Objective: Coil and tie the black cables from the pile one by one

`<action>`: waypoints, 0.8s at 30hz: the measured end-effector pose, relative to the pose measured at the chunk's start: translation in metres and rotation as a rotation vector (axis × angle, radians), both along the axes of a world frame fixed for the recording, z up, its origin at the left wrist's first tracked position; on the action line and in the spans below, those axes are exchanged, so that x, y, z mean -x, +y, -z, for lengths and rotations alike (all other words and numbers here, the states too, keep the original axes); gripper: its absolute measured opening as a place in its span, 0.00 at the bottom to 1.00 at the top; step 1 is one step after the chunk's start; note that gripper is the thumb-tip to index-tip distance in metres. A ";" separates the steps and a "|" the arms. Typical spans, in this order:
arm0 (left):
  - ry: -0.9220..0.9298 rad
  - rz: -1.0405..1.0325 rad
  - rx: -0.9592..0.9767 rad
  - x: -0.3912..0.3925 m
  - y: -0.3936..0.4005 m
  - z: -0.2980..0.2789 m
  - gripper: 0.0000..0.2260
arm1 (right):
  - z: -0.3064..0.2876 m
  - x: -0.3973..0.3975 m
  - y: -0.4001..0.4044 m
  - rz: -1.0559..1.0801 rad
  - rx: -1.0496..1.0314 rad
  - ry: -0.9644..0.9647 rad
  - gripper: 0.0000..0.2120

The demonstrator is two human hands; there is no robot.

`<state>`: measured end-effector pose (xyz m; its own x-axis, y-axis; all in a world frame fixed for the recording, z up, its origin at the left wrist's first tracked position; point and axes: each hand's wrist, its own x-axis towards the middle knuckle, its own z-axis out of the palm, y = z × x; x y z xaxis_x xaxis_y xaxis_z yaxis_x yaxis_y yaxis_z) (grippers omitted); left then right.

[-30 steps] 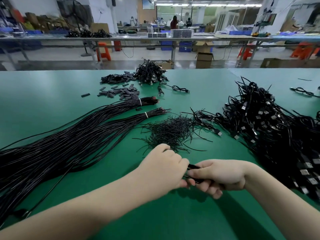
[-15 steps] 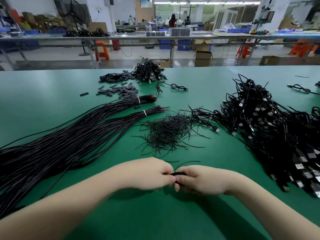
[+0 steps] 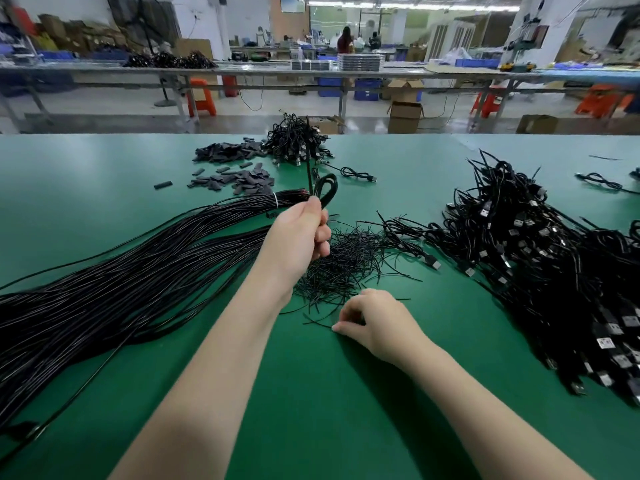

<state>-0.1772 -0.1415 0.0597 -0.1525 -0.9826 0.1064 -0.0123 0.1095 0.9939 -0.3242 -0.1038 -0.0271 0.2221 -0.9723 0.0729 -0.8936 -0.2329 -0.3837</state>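
Note:
My left hand (image 3: pixel 301 237) is raised above the green table (image 3: pixel 104 174) and shut on a coiled black cable (image 3: pixel 327 188), whose loop sticks up above my fist. My right hand (image 3: pixel 372 320) rests low on the table at the near edge of a heap of short black twist ties (image 3: pixel 343 261), fingers pinched on one thin tie. A long bundle of straight black cables (image 3: pixel 121 282) fans out to the left. A big pile of black USB cables (image 3: pixel 540 258) fills the right side.
A smaller heap of coiled cables (image 3: pixel 294 142) sits at the far middle, with flat black pieces (image 3: pixel 235 168) scattered beside it and one coiled cable (image 3: pixel 356 174) lying apart. Beyond the table edge are workbenches, orange stools, boxes and distant people.
My hands, joined low over the cable before, have separated. The left hand has lifted the coiled cable up and away; the right has moved to the twist ties.

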 end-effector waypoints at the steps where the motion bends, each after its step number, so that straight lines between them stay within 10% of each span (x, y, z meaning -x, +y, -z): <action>1: -0.022 0.006 0.000 0.001 -0.001 0.001 0.16 | 0.000 -0.001 0.000 -0.023 0.028 0.073 0.09; 10: -0.785 0.036 0.236 -0.014 0.005 -0.005 0.15 | -0.101 0.011 0.010 -0.069 0.124 -0.244 0.07; 24: -1.019 0.154 0.350 0.004 0.022 -0.008 0.14 | -0.108 0.015 0.010 -0.008 0.457 -0.338 0.09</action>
